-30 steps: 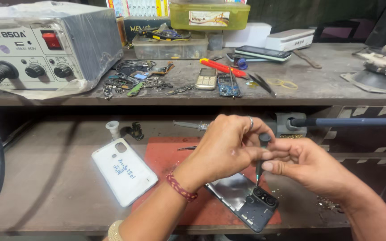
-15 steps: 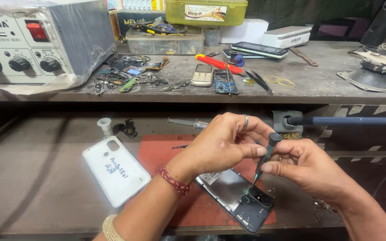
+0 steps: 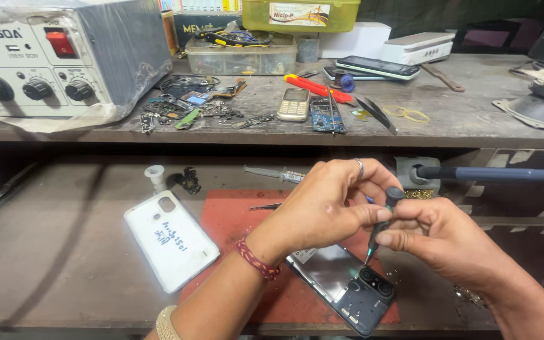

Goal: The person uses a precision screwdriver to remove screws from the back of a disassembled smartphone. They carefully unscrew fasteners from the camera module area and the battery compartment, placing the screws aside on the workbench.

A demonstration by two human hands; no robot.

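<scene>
A dark smartphone (image 3: 346,289) with its back cover off lies on a red work mat (image 3: 234,217), camera end towards me. My right hand (image 3: 439,236) pinches a small black screwdriver (image 3: 380,226), which stands nearly upright with its tip just above the phone's camera block. My left hand (image 3: 332,204), wearing a ring and a red thread bracelet, closes its fingertips on the screwdriver's top cap. Both hands hover over the phone's upper half and hide part of it.
A white phone back cover (image 3: 170,240) lies left of the mat. A syringe (image 3: 273,172), a white cap (image 3: 155,176) and a soldering iron handle (image 3: 498,174) sit behind. The upper shelf holds a grey rework station (image 3: 64,56), phones, circuit boards and plastic boxes.
The view has shifted slightly; both hands stay on the screwdriver over the phone's camera end, with the driver now a little more upright.
</scene>
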